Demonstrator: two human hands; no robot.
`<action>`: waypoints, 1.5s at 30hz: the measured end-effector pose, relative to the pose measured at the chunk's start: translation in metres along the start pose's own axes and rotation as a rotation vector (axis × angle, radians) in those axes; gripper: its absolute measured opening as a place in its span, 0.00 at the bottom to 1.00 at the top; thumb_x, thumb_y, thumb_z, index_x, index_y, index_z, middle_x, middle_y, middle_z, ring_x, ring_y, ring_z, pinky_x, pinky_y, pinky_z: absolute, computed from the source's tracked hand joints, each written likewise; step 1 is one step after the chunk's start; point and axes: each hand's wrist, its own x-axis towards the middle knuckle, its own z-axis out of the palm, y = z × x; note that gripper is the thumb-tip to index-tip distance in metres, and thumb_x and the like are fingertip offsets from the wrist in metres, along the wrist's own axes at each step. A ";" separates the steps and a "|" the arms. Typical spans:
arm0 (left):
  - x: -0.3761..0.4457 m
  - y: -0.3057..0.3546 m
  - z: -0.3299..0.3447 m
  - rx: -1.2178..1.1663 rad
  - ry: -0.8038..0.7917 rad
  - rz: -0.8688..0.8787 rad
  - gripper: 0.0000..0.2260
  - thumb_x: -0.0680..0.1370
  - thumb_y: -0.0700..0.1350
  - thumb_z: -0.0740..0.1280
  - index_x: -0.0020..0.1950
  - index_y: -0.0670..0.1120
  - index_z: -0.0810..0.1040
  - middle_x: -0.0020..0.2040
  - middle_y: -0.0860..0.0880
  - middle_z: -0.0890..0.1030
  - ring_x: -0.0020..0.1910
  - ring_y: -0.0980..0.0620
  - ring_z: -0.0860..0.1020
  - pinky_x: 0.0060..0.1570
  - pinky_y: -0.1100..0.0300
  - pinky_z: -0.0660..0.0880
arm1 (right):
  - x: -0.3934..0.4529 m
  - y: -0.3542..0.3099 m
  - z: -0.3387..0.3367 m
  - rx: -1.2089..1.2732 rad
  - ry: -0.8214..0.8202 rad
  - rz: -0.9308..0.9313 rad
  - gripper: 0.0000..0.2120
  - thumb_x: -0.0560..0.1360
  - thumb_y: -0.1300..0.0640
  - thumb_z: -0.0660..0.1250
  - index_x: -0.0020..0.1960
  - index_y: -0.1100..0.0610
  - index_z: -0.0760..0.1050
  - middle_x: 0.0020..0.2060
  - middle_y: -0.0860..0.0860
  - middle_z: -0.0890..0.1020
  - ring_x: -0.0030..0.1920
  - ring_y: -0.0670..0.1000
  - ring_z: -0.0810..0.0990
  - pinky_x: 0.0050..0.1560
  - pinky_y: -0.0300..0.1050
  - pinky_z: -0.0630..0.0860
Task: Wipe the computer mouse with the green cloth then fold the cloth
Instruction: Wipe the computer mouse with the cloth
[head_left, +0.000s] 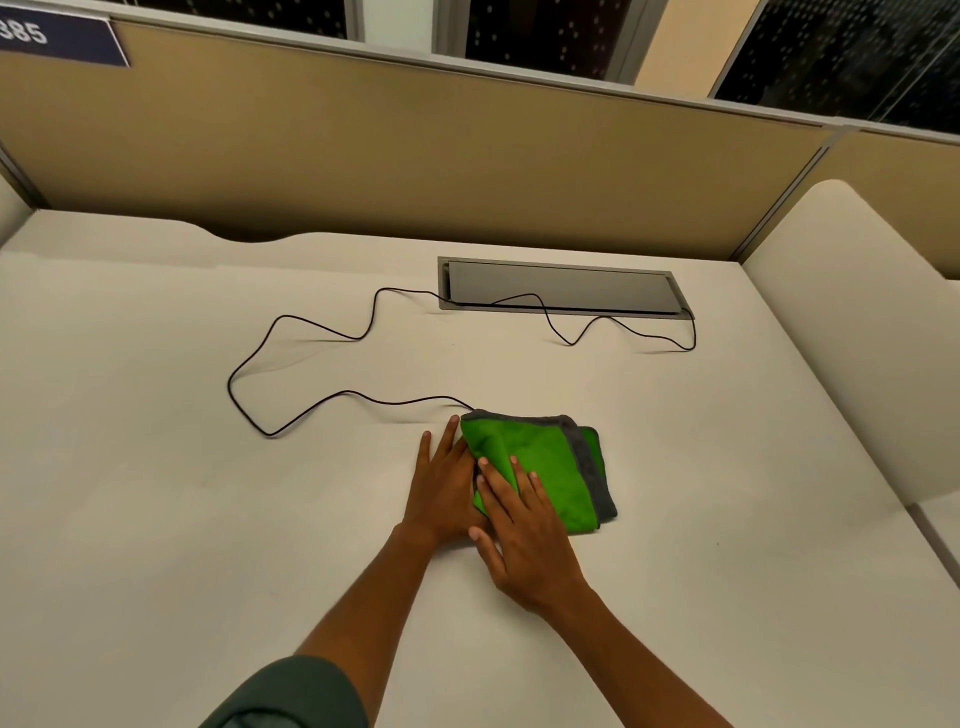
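- A dark green sleeve (291, 696) shows at the bottom edge, on the left arm.
- The right hand (524, 540) lies flat, fingers spread, its fingertips pressing on the near left part of the green cloth (545, 467).
- The left hand (441, 493) lies flat on the white desk (156, 519) with fingers extended, touching the cloth's left edge.
- The cloth sits bunched and partly folded, grey trim along its right side; the mouse is hidden, seemingly under it.
- A black cable (270, 332) runs from the cloth's far corner, loops left, then reaches the grey cable hatch (561, 286).
- Behind stands a tan partition (415, 156).
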 end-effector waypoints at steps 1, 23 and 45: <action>0.000 0.001 -0.001 -0.001 0.000 0.005 0.37 0.70 0.66 0.52 0.78 0.52 0.55 0.79 0.51 0.57 0.79 0.48 0.44 0.76 0.42 0.42 | -0.003 0.000 0.000 0.005 0.000 0.005 0.28 0.80 0.42 0.51 0.76 0.55 0.58 0.77 0.48 0.57 0.78 0.54 0.49 0.76 0.54 0.51; -0.002 0.004 -0.004 -0.008 -0.022 -0.011 0.54 0.61 0.73 0.70 0.78 0.47 0.54 0.80 0.52 0.53 0.79 0.52 0.43 0.77 0.42 0.41 | -0.009 0.010 0.010 0.185 0.098 0.268 0.27 0.82 0.56 0.54 0.77 0.53 0.47 0.78 0.52 0.49 0.77 0.53 0.47 0.76 0.57 0.51; 0.000 0.001 -0.002 0.049 -0.046 0.007 0.40 0.69 0.63 0.65 0.78 0.52 0.56 0.80 0.51 0.54 0.79 0.48 0.42 0.76 0.43 0.39 | 0.020 0.008 0.005 0.001 0.269 -0.033 0.19 0.64 0.67 0.79 0.54 0.63 0.82 0.56 0.59 0.83 0.59 0.62 0.80 0.58 0.65 0.75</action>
